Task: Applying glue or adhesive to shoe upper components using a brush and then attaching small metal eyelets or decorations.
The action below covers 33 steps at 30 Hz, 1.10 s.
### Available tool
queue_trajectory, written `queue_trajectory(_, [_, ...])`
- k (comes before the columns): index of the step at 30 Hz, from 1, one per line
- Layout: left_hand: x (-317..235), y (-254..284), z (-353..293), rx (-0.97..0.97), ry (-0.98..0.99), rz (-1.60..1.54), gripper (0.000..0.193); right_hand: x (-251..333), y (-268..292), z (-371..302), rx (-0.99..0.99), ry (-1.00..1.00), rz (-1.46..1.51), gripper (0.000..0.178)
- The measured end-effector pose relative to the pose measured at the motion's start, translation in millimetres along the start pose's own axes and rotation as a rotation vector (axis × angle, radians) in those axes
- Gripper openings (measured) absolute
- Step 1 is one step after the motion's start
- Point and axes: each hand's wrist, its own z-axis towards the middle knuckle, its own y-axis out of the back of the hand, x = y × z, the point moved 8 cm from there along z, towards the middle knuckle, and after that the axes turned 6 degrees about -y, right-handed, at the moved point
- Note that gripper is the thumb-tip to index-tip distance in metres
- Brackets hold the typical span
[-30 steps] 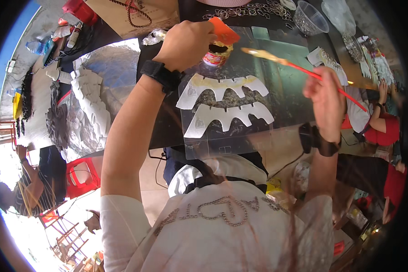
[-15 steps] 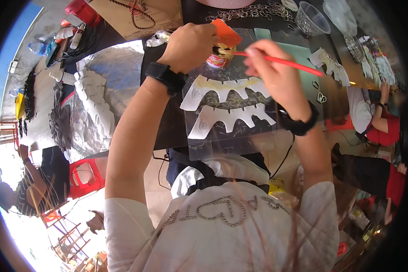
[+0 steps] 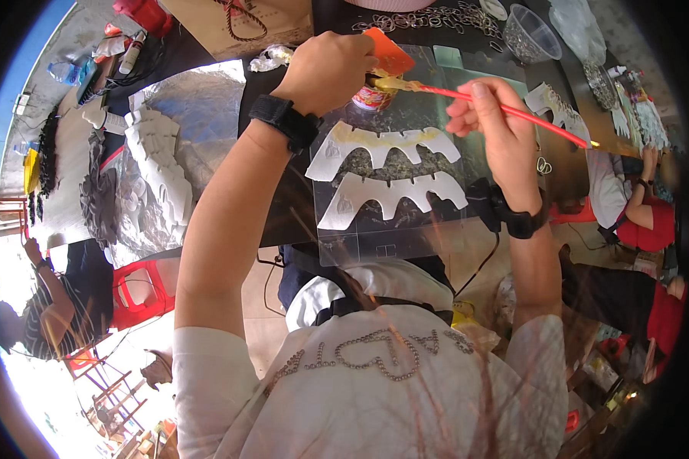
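My right hand [image 3: 499, 130] is closed around the red handle of a brush [image 3: 528, 116]. Thick yellowish paste coats the brush's head, which lies over the mouth of a small red-and-white tin [image 3: 373, 98]. At the tin's left, my left hand [image 3: 333, 69] is closed by the edge of an orange flat piece [image 3: 389, 53] and appears to grip it; the fingertips are hidden. Nearer to me lie two white scalloped cut pieces [image 3: 390, 194], one behind the other. Yellowish paste streaks the upper edge of the farther white piece [image 3: 394, 142].
Both white pieces lie on a clear sheet [image 3: 406, 249]. Left stand stacked white pieces [image 3: 157, 164] on crinkled silvery film [image 3: 207, 99]. Metal rings [image 3: 436, 19] and a clear plastic tub [image 3: 530, 34] sit at the back, beside a brown paper bag [image 3: 199, 27]. Other people sit at both sides.
My right hand has moved right and slightly nearer, drawing the brush's paste-covered head up out of the tin to its rim. My left hand and the orange piece have shifted only slightly.
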Motion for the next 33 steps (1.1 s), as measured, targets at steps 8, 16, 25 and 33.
queue_trajectory(8, [0.7,-1.1,0.1,0.002,0.004,0.005,0.017,1.2,24.2,0.6,-0.132,-0.087,-0.007,0.033])
queue_trajectory(16, [1.4,-1.7,-0.3,0.011,0.008,-0.005,0.018,3.8,43.2,-2.7,-0.148,-0.092,0.098,0.032])
queue_trajectory(25, [0.3,-3.4,-2.3,0.035,0.027,0.013,0.018,16.8,44.1,-13.9,-0.184,-0.006,-0.230,0.029])
queue_trajectory(33, [0.4,-2.2,-12.2,0.022,-0.030,-0.047,0.021,-63.5,56.4,3.2,-0.049,-0.397,0.724,0.024])
